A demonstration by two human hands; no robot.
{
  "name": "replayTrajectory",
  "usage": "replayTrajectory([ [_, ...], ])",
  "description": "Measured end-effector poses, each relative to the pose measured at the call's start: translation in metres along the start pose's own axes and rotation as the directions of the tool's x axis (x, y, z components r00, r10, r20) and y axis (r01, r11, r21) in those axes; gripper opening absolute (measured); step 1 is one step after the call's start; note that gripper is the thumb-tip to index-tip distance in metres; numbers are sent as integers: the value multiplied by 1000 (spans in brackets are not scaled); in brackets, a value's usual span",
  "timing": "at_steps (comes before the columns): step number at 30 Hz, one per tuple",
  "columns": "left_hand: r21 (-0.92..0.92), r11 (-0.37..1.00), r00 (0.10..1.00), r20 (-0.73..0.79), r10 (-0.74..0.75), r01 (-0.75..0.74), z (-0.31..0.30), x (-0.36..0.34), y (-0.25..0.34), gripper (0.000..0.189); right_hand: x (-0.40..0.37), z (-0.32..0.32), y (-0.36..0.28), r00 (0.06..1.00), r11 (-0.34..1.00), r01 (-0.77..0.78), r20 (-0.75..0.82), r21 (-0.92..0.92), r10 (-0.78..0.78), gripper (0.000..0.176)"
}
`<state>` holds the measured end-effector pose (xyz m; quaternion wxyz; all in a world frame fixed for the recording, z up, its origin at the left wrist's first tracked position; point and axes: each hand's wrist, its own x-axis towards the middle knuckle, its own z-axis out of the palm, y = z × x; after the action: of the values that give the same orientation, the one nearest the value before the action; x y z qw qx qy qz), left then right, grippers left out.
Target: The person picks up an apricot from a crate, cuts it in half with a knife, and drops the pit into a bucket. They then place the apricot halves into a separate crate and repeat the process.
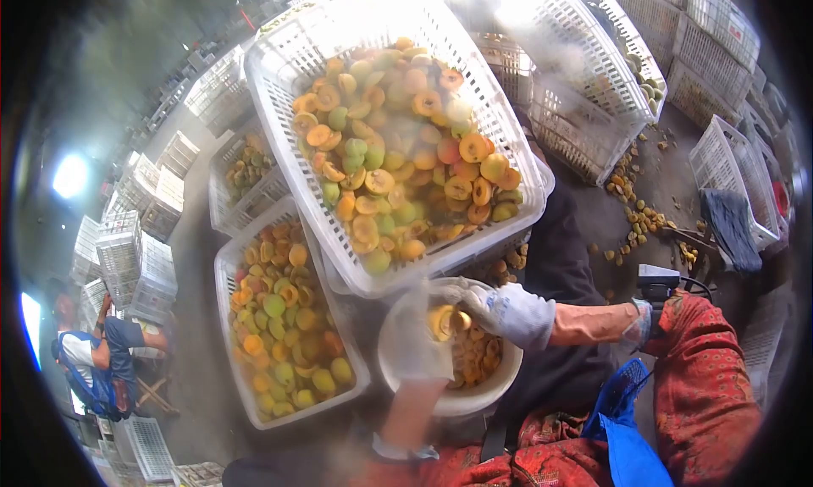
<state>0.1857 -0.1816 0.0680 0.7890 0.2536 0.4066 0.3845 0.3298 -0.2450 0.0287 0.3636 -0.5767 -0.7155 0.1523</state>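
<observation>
My right hand, in a pale work glove, reaches over a white bucket with its fingers curled round an apricot whose cut face shows. Close against the same fruit is my left hand, also in a light glove, smeared by motion and haze so its fingers do not show. Inside the bucket lie apricot pits. Just beyond both hands, a large white crate tilts toward me, full of halved and whole apricots.
A second crate of apricots stands to the left. More crates are stacked behind on the right, with fruit pieces scattered on the floor. At far left a person sits near stacked crates.
</observation>
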Motion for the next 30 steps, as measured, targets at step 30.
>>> replayTrajectory([
  [30,106,804,811,71,581,-586,0,29,16,29,39,42,-53,932,932,-338,-91,133,351,44],
])
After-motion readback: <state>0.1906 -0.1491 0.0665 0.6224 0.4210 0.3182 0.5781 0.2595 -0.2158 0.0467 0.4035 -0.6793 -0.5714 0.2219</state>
